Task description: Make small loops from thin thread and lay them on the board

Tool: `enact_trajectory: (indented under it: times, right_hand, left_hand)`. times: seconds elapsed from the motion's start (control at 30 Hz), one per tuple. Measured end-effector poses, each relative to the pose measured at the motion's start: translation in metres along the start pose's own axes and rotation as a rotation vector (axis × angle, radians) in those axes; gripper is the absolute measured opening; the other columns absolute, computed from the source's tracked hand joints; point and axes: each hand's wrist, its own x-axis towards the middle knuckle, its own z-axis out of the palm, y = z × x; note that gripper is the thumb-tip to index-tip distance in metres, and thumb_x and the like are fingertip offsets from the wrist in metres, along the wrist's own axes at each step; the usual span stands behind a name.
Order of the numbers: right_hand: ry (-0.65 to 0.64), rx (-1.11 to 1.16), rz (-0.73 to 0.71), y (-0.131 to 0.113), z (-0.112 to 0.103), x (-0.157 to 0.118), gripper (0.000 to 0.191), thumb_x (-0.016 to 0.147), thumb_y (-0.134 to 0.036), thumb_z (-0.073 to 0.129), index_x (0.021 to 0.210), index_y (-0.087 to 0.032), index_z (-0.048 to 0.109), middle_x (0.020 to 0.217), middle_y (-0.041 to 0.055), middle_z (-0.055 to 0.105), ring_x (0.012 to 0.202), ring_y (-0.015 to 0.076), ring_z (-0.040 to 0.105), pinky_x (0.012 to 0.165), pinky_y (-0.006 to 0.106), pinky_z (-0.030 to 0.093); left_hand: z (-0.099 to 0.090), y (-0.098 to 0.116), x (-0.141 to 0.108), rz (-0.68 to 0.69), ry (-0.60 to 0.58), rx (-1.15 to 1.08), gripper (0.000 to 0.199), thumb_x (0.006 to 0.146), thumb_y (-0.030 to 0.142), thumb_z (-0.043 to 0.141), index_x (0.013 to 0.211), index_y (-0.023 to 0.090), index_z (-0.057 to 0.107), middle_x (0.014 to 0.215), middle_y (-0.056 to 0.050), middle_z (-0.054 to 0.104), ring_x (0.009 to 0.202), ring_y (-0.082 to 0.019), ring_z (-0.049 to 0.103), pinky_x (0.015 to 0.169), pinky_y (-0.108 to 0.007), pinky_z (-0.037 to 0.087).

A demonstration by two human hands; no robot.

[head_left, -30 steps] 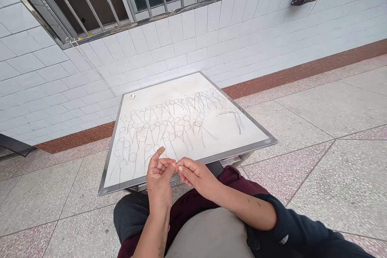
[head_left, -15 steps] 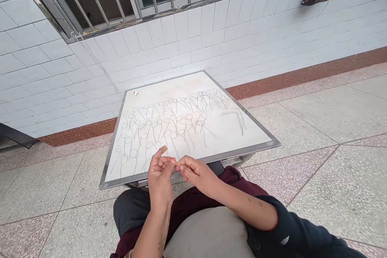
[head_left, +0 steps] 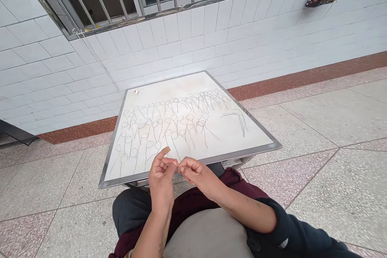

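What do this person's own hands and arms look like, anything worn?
Both hands are ungloved. The left hand has a tan wrap, like tape or a bandage, on one fingertip. The right hand has none visible; that arm's dark navy sleeve ends near the elbow, with a small pale mark.

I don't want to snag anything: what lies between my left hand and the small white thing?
Thin looped strands lie on the table between your left hand and the small white thing; the head view shows this.
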Motion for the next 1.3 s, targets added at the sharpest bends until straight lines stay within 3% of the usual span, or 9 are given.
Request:
enact_trajectory:
  times: [0.17,0.3,0.4,0.47,0.6,0.87,1.03,1.13,1.3]
  right_hand:
    - [0.013,0.021,-0.026,0.011,0.004,0.000,0.021,0.087,-0.039,0.046,0.079,-0.020,0.048,0.055,-0.0078,0.033,0.049,0.0079,0.028,0.046,0.020,0.024]
    - [-0.045,-0.124,-0.134,0.014,-0.005,0.000,0.026,0.089,-0.046,0.046,0.088,-0.020,0.051,0.072,-0.0016,0.051,0.063,0.0117,0.047,0.061,0.025,0.040]
    - [0.106,-0.254,-0.220,0.002,-0.016,0.003,0.027,0.090,-0.045,0.047,0.100,-0.022,0.053,0.092,0.0035,0.057,0.081,0.0155,0.052,0.073,0.028,0.043]
    - [0.173,-0.316,-0.265,-0.010,-0.019,0.006,0.024,0.089,-0.041,0.050,0.102,-0.022,0.055,0.095,0.0038,0.058,0.085,0.0161,0.053,0.075,0.029,0.042]
    - [0.076,-0.375,-0.283,-0.028,-0.017,0.010,0.017,0.085,-0.034,0.055,0.094,-0.021,0.061,0.080,0.0007,0.059,0.068,0.0133,0.052,0.063,0.026,0.042]
    - [0.029,-0.509,-0.323,-0.032,-0.013,0.014,0.012,0.085,-0.023,0.050,0.087,-0.021,0.061,0.075,-0.0011,0.060,0.062,0.0106,0.049,0.058,0.022,0.039]
    - [0.171,-0.524,-0.330,-0.036,-0.009,0.018,0.012,0.085,-0.026,0.051,0.076,-0.020,0.056,0.058,-0.0046,0.046,0.051,0.0094,0.040,0.049,0.021,0.033]
    - [0.270,-0.522,-0.382,-0.037,-0.009,0.021,0.012,0.085,-0.025,0.050,0.076,-0.020,0.055,0.059,-0.0044,0.045,0.051,0.0095,0.038,0.048,0.021,0.031]
    - [0.368,-0.551,-0.455,-0.036,-0.021,0.037,0.012,0.085,-0.024,0.049,0.078,-0.020,0.057,0.066,-0.0023,0.051,0.056,0.0105,0.041,0.052,0.022,0.034]
  left_hand:
    - [0.002,0.000,0.000,-0.029,0.017,-0.002,0.041,0.074,0.023,0.070,0.114,0.022,0.062,0.074,0.004,0.057,0.068,-0.010,0.055,0.082,-0.029,0.044]
    - [0.000,0.004,-0.001,-0.013,0.026,0.059,0.041,0.075,0.025,0.068,0.116,0.023,0.062,0.076,0.003,0.057,0.075,-0.012,0.055,0.084,-0.028,0.042]
    - [-0.001,0.006,-0.004,-0.035,-0.033,0.104,0.048,0.074,0.025,0.069,0.121,0.023,0.058,0.074,0.003,0.058,0.075,-0.013,0.055,0.081,-0.028,0.043]
    - [0.001,0.004,-0.006,-0.057,-0.103,0.085,0.062,0.073,0.024,0.071,0.130,0.023,0.048,0.069,0.004,0.059,0.069,-0.012,0.055,0.077,-0.028,0.043]
    - [0.005,-0.003,-0.012,-0.110,-0.148,-0.022,0.084,0.069,0.023,0.072,0.141,0.023,0.030,0.063,0.007,0.057,0.066,-0.012,0.055,0.080,-0.031,0.044]
    - [-0.001,0.002,-0.015,-0.173,-0.216,-0.080,0.078,0.072,0.023,0.071,0.140,0.024,0.032,0.068,0.004,0.060,0.070,-0.012,0.055,0.080,-0.029,0.042]
    - [-0.004,0.008,-0.017,-0.199,-0.329,-0.097,0.074,0.079,0.023,0.066,0.143,0.027,0.027,0.074,0.003,0.058,0.077,-0.013,0.055,0.083,-0.030,0.041]
    - [-0.004,0.008,-0.021,-0.224,-0.384,-0.080,0.075,0.082,0.022,0.063,0.144,0.027,0.023,0.074,0.003,0.056,0.073,-0.013,0.053,0.077,-0.029,0.042]
    - [-0.004,-0.005,-0.025,-0.244,-0.377,-0.060,0.065,0.084,0.022,0.061,0.141,0.024,0.030,0.074,0.002,0.056,0.066,-0.011,0.049,0.069,-0.026,0.041]
